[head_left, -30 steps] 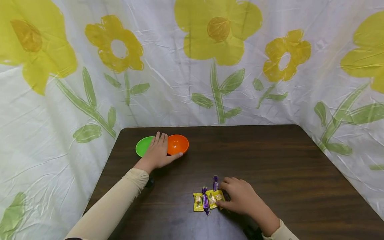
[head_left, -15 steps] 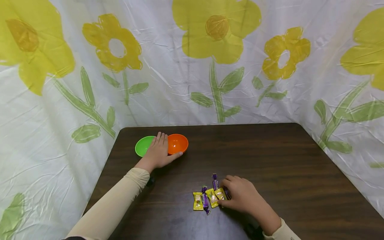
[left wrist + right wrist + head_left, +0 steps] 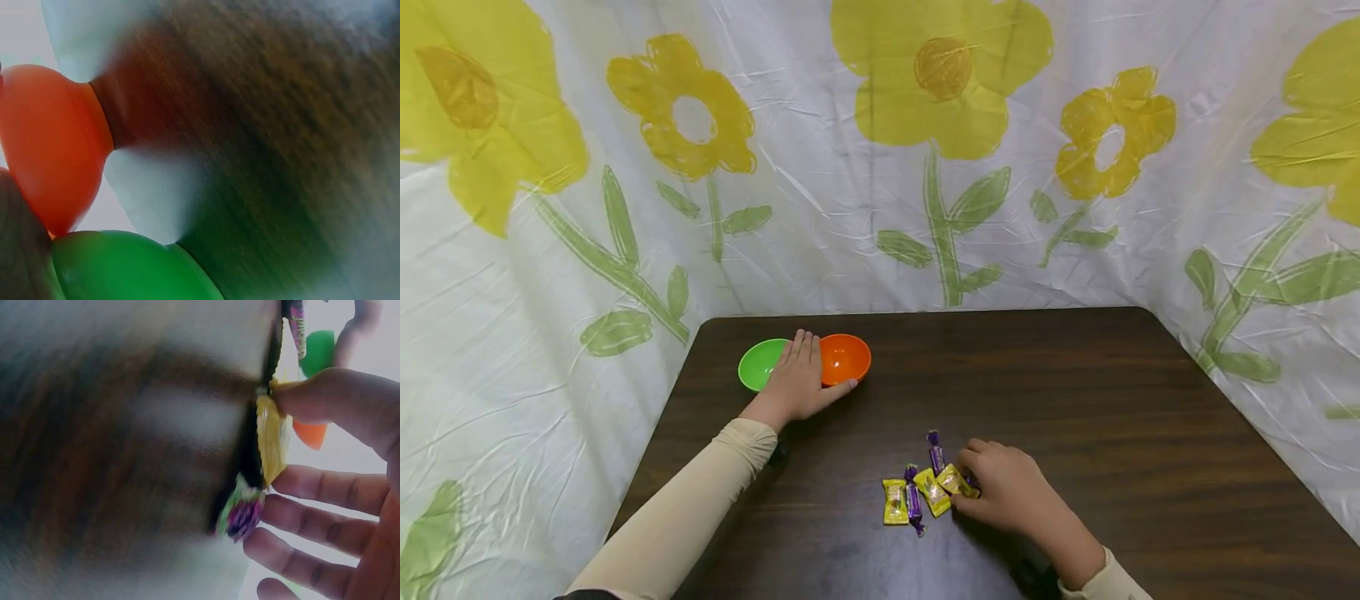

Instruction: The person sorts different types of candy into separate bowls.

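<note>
My left hand (image 3: 797, 383) lies with straight fingers across the rims where a green bowl (image 3: 758, 364) and an orange bowl (image 3: 846, 360) meet. Both bowl sides show in the left wrist view. Near the front, my right hand (image 3: 1003, 487) pinches a yellow-wrapped candy (image 3: 952, 481) between thumb and fingers, low at the table. A purple-wrapped candy (image 3: 244, 515) shows by its other fingertips in the right wrist view. To the left lie two more yellow candies (image 3: 895, 502), with a purple candy (image 3: 913, 502) between them. Another purple candy (image 3: 936, 452) lies just behind.
The dark wood-grain table (image 3: 1075, 375) extends to both sides of the candies. A white curtain (image 3: 820, 250) with painted yellow flowers hangs along its back and sides. The bowls stand near the far left corner.
The pinched yellow candy has turned and shifted slightly right and away. The rear purple candy has slid a little left and away. My left hand stays on the bowls.
</note>
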`<state>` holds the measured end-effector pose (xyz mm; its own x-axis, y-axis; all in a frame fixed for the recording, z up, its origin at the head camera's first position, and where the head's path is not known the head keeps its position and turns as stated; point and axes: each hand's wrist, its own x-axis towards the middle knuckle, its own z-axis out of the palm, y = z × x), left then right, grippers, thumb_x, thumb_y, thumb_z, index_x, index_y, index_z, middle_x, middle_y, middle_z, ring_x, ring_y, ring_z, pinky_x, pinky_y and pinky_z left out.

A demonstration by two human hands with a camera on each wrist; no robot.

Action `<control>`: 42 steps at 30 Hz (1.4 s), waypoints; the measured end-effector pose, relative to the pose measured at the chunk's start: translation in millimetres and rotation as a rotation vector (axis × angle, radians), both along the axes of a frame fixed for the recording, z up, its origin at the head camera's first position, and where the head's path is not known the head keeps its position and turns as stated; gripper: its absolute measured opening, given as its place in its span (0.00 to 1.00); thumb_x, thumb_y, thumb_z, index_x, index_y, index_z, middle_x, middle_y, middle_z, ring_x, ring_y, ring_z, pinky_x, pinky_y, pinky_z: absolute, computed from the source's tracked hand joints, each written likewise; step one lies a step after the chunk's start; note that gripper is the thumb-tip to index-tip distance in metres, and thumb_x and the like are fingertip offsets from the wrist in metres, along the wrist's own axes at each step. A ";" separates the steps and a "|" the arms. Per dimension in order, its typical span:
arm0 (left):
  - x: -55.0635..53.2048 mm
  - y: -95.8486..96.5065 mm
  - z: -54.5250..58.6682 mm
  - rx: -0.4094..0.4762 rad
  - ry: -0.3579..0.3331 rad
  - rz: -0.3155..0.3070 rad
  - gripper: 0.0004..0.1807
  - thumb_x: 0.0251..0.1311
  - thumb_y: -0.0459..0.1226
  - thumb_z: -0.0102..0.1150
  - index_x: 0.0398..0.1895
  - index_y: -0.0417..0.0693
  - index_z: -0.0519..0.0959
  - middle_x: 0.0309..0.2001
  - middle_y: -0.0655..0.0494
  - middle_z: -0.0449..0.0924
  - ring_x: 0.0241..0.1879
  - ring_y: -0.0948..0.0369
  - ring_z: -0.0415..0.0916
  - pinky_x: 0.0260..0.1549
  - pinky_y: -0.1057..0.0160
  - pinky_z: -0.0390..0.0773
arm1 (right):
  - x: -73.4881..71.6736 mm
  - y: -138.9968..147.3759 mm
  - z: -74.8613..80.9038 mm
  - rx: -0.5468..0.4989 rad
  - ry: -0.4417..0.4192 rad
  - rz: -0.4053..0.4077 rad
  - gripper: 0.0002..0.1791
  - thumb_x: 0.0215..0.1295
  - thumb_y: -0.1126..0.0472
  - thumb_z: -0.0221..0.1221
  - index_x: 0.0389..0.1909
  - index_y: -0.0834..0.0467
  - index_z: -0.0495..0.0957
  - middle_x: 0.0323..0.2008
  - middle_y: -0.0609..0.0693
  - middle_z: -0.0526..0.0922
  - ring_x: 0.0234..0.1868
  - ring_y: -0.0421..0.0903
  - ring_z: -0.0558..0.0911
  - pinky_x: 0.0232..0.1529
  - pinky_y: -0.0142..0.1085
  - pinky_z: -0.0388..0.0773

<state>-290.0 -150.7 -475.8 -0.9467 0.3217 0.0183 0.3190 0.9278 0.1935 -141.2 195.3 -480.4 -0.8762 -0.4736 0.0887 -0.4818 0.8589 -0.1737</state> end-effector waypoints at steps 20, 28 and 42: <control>0.1 -1.0 -2.1 -0.008 -0.005 -0.011 0.63 0.70 0.74 0.41 0.83 0.26 0.49 0.84 0.30 0.50 0.86 0.37 0.41 0.84 0.40 0.45 | -0.2 -3.1 5.3 -0.054 0.070 0.018 0.15 0.53 0.53 0.72 0.24 0.44 0.72 0.23 0.35 0.68 0.23 0.33 0.61 0.22 0.29 0.59; -0.8 -1.6 -0.5 -0.015 -0.012 -0.020 0.63 0.70 0.74 0.41 0.83 0.27 0.49 0.84 0.31 0.49 0.86 0.38 0.41 0.84 0.41 0.44 | -5.1 -5.2 6.9 -0.072 0.065 0.031 0.11 0.56 0.54 0.71 0.27 0.45 0.76 0.25 0.37 0.72 0.23 0.32 0.63 0.22 0.28 0.62; -6.9 -9.9 1.9 -0.071 0.000 -0.115 0.60 0.72 0.73 0.41 0.83 0.29 0.50 0.84 0.32 0.49 0.86 0.40 0.42 0.84 0.42 0.45 | -24.2 -10.0 12.5 -0.101 0.052 0.026 0.08 0.60 0.52 0.73 0.38 0.46 0.85 0.33 0.38 0.80 0.30 0.32 0.75 0.26 0.29 0.72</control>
<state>-296.9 -160.6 -473.9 -0.9035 0.4285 -0.0081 0.4240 0.8965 0.1285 -165.4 185.4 -467.9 -0.8566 -0.4828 0.1821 -0.5146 0.8252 -0.2329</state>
